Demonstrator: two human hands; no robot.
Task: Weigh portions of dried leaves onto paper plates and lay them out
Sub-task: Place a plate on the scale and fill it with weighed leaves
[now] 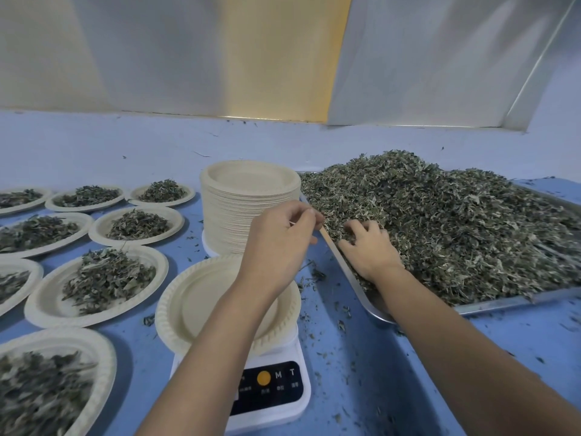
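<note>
A big heap of dried leaves fills a metal tray on the right. My right hand lies on the heap's near left edge, its fingers curled into the leaves. My left hand hovers just left of the tray rim, beside the plate stack, with its fingers curled; a thin pale bit shows at the fingertips. Below my left forearm an empty paper plate sits on a white kitchen scale.
A tall stack of empty paper plates stands behind the scale. Several plates of dried leaves lie in rows on the blue table at the left. Leaf crumbs are scattered around the tray. A wall rises behind.
</note>
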